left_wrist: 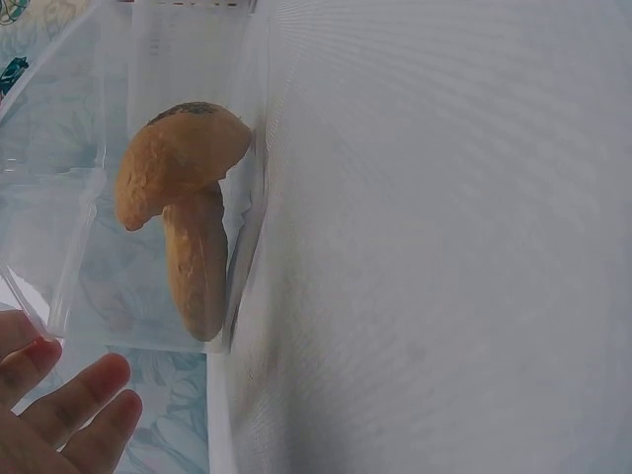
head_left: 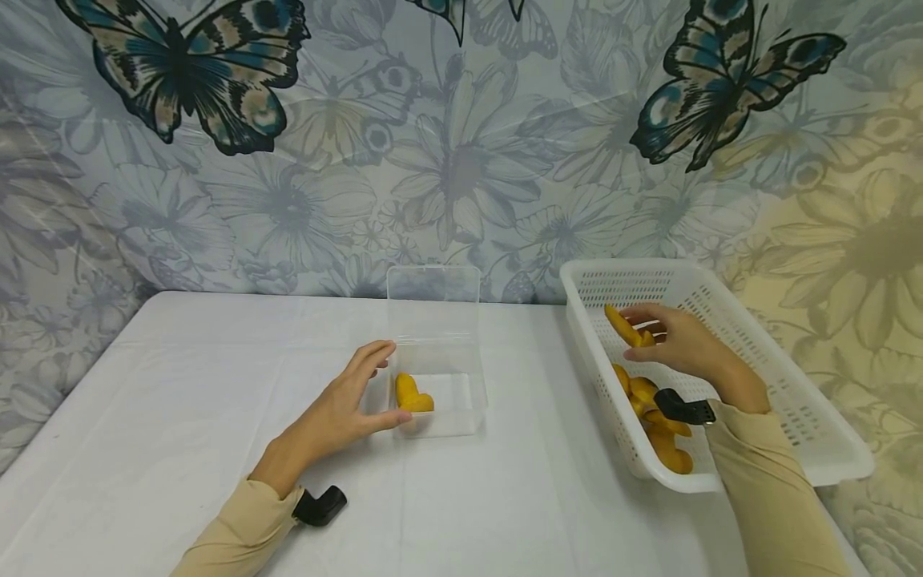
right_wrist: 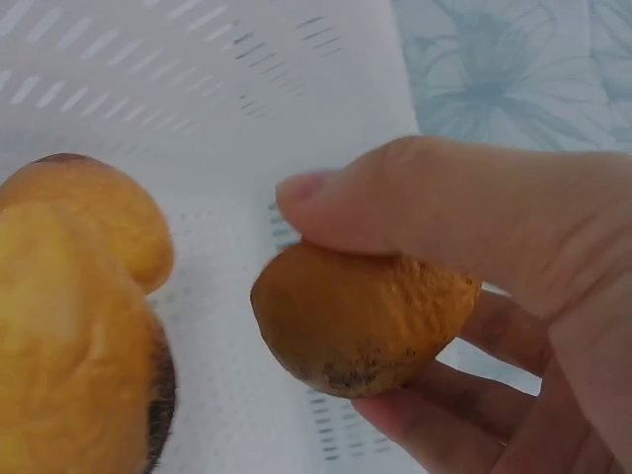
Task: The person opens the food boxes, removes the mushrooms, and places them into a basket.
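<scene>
In the head view my right hand [head_left: 674,340] pinches a yellow-brown mushroom [head_left: 622,325] over the white perforated basket [head_left: 728,320]. Close up in the right wrist view, the thumb lies along the top of the rounded mushroom cap [right_wrist: 355,321] and the fingers are under it. Several more mushrooms [head_left: 667,453] lie along the basket's left side. My left hand [head_left: 339,409], fingers spread, is at the left side of a clear plastic box [head_left: 461,421]. One mushroom [left_wrist: 193,212] with a dark patch on its cap lies inside that box.
The clear box's lid [head_left: 433,300] stands raised at the back. A white cloth covers the table [head_left: 180,385]. Behind it hangs a floral cloth with butterflies [head_left: 461,176]. The basket stands at the table's right side.
</scene>
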### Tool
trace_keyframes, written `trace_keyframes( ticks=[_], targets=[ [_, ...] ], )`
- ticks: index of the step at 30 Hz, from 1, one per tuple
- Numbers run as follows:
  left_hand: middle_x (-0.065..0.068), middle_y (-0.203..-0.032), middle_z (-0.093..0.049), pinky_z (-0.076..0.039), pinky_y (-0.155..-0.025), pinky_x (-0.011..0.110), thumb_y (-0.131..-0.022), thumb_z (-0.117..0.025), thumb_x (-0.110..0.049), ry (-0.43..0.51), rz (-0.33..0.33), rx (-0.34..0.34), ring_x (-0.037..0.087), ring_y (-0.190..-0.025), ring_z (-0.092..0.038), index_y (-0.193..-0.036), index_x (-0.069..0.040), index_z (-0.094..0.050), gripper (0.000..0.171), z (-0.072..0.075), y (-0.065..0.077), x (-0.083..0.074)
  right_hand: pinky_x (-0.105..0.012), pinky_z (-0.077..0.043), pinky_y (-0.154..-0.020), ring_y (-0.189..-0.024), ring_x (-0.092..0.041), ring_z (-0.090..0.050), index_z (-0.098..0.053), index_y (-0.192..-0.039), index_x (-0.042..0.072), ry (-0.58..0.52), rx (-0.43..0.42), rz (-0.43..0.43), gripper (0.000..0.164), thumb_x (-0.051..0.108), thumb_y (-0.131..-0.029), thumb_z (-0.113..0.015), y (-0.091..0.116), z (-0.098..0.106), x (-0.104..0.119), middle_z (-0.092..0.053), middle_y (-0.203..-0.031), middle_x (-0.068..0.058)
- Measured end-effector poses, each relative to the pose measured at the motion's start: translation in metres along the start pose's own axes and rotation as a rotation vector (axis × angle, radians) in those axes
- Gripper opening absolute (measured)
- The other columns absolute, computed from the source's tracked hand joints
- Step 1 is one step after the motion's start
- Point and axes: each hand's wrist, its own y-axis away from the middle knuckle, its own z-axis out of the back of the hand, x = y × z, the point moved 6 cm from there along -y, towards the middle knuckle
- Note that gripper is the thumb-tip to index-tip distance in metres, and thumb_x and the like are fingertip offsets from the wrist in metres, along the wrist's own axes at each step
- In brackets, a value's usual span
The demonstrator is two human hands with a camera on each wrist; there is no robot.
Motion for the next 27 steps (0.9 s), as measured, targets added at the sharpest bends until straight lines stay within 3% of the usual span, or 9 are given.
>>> trace_keyframes(
  ticks=[5,11,18,27],
  targets=[
    [-0.002,-0.161,-0.024,-0.044,-0.109,0.053,-0.084,-0.074,-0.053,0.0,0.001,0.0,0.027,-0.136,-0.046,-0.157,-0.02,-0.025,0.094,0.0,0.0,0.0,-0.058,-0.052,-0.094,-0.111,-0.048,-0.061,-0.057,-0.13,-0.006,0.031,0.013,0.009,0.053,0.012,-0.085,-0.077,-0.001,-0.004,-0.003,-0.062,-0.124,-0.03],
    [-0.001,-0.161,-0.024,-0.045,-0.108,0.053,-0.083,-0.075,-0.054,-0.006,0.002,-0.002,0.028,-0.135,-0.047,-0.156,-0.02,-0.025,0.094,0.001,0.0,-0.001,-0.043,-0.06,-0.08,-0.1,-0.042,-0.066,-0.062,-0.12,-0.008,0.036,0.028,0.021,0.039,0.001,-0.085,-0.073,-0.002,-0.006,-0.006,-0.067,-0.107,-0.026],
    [-0.002,-0.16,-0.025,-0.045,-0.109,0.053,-0.083,-0.075,-0.054,0.0,0.004,-0.005,0.027,-0.135,-0.047,-0.156,-0.022,-0.026,0.094,0.0,0.0,0.001,-0.043,-0.06,-0.084,-0.105,-0.045,-0.066,-0.06,-0.123,-0.009,0.01,0.03,0.026,0.043,0.003,-0.085,-0.075,-0.001,-0.007,-0.006,-0.063,-0.119,-0.031],
    [0.0,-0.16,-0.025,-0.045,-0.109,0.052,-0.083,-0.075,-0.052,-0.006,-0.008,-0.01,0.027,-0.135,-0.047,-0.156,-0.019,-0.026,0.094,0.0,0.0,-0.001,-0.049,-0.057,-0.088,-0.107,-0.045,-0.064,-0.057,-0.128,-0.008,0.028,0.002,0.026,0.047,0.008,-0.087,-0.074,0.0,-0.001,0.009,-0.063,-0.121,-0.03]
  ],
)
